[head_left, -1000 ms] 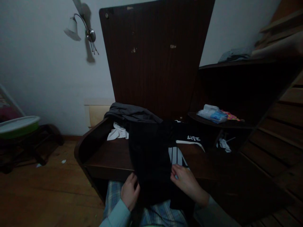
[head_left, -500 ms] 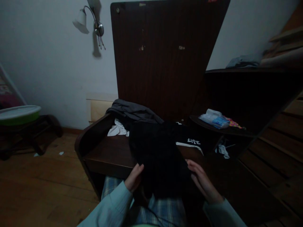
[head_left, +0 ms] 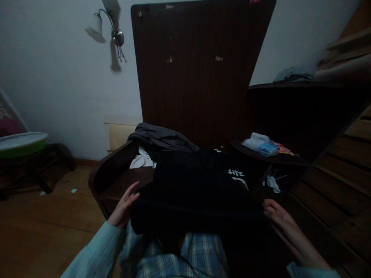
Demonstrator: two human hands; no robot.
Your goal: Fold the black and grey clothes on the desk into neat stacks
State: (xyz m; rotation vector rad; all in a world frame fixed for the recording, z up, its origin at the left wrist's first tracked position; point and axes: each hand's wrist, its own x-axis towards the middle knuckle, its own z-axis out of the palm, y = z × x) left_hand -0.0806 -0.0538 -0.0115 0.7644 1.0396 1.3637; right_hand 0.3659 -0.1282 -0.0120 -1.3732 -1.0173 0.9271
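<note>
Right hand [head_left: 279, 218] pinched on one edge of a black garment [head_left: 197, 197], a person spreads the cloth at the front of a dark wooden surface [head_left: 121, 185] in a dim room. Left hand [head_left: 124, 208], fingers partly extended, meets the opposite edge; whether it grips cannot be told. White lettering [head_left: 236, 173] shows on dark fabric at right. Bunched grey cloth [head_left: 165, 137] lies at the back left, near a white cloth [head_left: 142, 159]. Behind rises a tall dark panel [head_left: 197, 77], with a wall lamp [head_left: 97, 29] to its left. Plastic packaging [head_left: 261, 144] rests on a shelf [head_left: 243, 150] at right; a green-sided basin [head_left: 23, 146] stands far left, above wooden flooring [head_left: 75, 212].
</note>
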